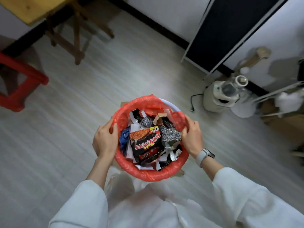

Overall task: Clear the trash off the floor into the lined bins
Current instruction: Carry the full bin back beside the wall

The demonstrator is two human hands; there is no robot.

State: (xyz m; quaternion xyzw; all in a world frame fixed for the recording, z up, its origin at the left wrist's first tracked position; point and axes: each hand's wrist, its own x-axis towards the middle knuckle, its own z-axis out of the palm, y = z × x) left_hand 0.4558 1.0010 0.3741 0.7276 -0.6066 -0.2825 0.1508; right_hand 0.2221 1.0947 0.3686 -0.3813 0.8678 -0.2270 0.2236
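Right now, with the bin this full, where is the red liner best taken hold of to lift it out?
Probably at its rolled edge over the bin's rim, on two opposite sides, coming from above and outside. The red liner is folded over the rim all round, and wrappers fill the middle. The left hand and right hand already hold it there, fingers curled on the plastic.

Pale striped floor (115,76), white walls (164,12), red stool (21,83), wooden table (32,9)
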